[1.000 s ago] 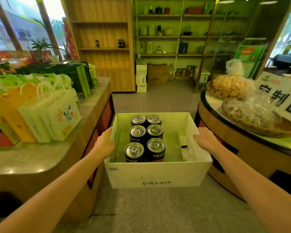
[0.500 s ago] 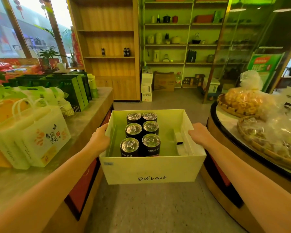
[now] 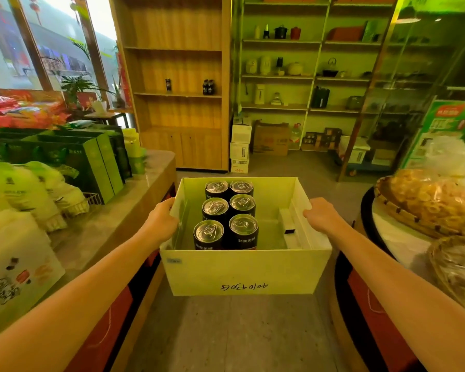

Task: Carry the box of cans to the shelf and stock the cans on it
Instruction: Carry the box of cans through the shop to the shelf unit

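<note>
I hold an open pale cardboard box (image 3: 242,272) in front of me above the floor. My left hand (image 3: 160,222) grips its left wall and my right hand (image 3: 321,214) grips its right wall. Several black cans (image 3: 228,213) with silver tops stand upright in two rows in the left half of the box. A small white carton (image 3: 287,224) lies along the box's right inner side. The wooden shelf (image 3: 177,76) stands straight ahead, with three dark cans (image 3: 208,87) on one of its boards.
A counter (image 3: 134,205) with green boxes and paper bags runs along my left. A round table (image 3: 392,232) with baskets of wrapped snacks stands at my right. White cartons (image 3: 240,146) are stacked beside the shelf. The tiled aisle between them leads to the shelf.
I have walked forward down the aisle with the box; the shelf is nearer and larger, and the counter and round table have slid back past me. Both hands keep their grip.
</note>
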Demonstrator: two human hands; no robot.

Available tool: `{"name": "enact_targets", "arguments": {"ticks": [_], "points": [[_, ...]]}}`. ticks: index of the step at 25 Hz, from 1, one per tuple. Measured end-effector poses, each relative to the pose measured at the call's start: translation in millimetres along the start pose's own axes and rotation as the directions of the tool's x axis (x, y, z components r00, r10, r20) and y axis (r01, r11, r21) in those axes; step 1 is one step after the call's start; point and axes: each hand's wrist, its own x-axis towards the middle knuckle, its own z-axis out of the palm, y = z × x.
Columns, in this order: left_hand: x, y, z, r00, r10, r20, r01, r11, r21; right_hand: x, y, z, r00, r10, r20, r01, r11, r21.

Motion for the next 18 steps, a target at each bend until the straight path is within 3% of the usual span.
{"name": "enact_targets", "arguments": {"ticks": [12,18], "points": [[374.3,26.8,31.7,0.994,0.064,0.093,-0.072,0.994,0.079,334.8,-69.8,37.1,0.996,0.047,-0.070,-0.045,0.999,0.025],[546.0,42.4,61.0,0.998,0.043,0.052,-0.046,0.997,0.062,518.1,-100.4,50.1,0.998,0.006,-0.059,-0.005,1.000,0.013]]}}
